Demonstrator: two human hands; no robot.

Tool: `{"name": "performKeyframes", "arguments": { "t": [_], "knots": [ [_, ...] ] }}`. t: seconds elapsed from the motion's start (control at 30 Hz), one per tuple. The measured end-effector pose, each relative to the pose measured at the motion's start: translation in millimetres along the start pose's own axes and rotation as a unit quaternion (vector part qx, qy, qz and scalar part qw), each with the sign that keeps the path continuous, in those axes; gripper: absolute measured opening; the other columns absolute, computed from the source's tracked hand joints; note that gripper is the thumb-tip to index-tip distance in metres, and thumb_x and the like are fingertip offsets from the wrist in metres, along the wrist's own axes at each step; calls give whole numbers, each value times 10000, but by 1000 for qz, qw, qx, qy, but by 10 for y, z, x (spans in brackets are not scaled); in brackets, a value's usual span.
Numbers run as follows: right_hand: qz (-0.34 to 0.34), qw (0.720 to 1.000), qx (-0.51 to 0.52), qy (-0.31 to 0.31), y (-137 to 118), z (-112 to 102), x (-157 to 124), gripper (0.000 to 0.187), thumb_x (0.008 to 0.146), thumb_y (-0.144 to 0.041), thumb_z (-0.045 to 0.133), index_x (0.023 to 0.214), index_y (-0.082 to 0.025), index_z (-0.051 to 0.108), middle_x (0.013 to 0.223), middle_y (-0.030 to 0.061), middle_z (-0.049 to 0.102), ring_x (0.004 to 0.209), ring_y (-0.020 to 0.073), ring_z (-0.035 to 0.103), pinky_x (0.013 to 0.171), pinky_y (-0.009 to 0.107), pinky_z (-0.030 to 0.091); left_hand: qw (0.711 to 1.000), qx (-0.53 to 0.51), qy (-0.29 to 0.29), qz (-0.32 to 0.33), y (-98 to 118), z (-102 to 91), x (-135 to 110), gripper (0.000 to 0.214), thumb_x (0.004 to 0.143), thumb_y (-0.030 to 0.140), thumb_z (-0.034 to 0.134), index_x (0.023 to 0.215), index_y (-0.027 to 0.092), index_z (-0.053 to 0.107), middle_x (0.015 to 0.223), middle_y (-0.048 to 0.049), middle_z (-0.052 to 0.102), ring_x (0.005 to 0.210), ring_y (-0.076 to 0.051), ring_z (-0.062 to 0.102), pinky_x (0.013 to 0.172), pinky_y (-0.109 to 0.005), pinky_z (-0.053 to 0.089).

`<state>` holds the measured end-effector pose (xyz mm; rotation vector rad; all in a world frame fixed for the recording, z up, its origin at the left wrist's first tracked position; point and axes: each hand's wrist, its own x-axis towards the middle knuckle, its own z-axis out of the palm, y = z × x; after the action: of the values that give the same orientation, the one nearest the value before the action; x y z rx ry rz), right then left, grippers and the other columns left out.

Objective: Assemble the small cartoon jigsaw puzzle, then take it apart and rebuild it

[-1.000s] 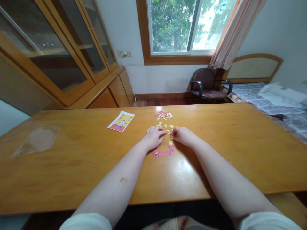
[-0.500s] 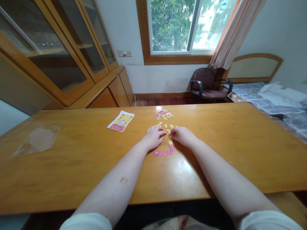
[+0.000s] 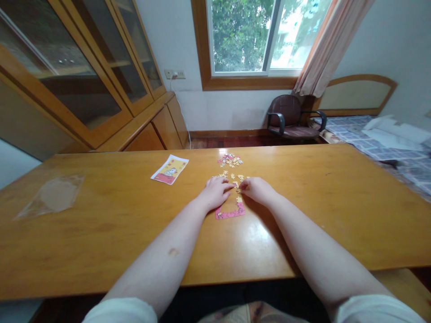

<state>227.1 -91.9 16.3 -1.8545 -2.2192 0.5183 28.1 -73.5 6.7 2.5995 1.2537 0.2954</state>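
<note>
Left hand (image 3: 215, 193) and right hand (image 3: 257, 189) have barely shifted from a second ago, fingertips almost meeting. Big wooden table (image 3: 101, 233) fills most of the view, with a clear plastic bag (image 3: 50, 196) lying flat near its left edge, nothing I can make out inside. Closer to the far edge there's a cartoon picture card (image 3: 169, 169), and a heap of jigsaw pieces (image 3: 230, 160) off to its right. Nearer the hands, the pink jigsaw border (image 3: 230, 211) sits part built, open at the top. The left fingers are together and the right ones curled, both over that open end among loose pieces (image 3: 240, 177), can't tell if either is pinching one
</note>
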Motion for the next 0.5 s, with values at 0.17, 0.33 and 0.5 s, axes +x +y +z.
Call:
{"name": "performKeyframes", "arguments": {
  "t": [0.17,0.33,0.5],
  "knots": [
    [6,1000,13,3,-19,-27,-14,144,774,-274,649,895,-240,719,900,14,729,793,150,643,674,212,429,1000,2,2,-1,4,-5,-1,342,886,322,506,1203,332,634,1221,-36,582,1139,-249,475,1013,-425,363],
    [1,1000,30,9,-21,-1,-11,120,779,-278,653,876,-237,710,877,12,722,789,145,635,669,208,418,1000,2,0,-3,-1,-1,-1,342,885,321,508,1204,335,632,1228,-36,577,1148,-252,468,1015,-428,361],
    [-21,1000,19,14,7,79,23,112,797,-290,626,848,-223,700,857,21,710,745,142,612,635,217,395,1000,6,1,-1,0,5,-1,342,887,321,509,1205,321,635,1237,-49,571,1151,-261,470,1012,-435,365]
  ]
}}
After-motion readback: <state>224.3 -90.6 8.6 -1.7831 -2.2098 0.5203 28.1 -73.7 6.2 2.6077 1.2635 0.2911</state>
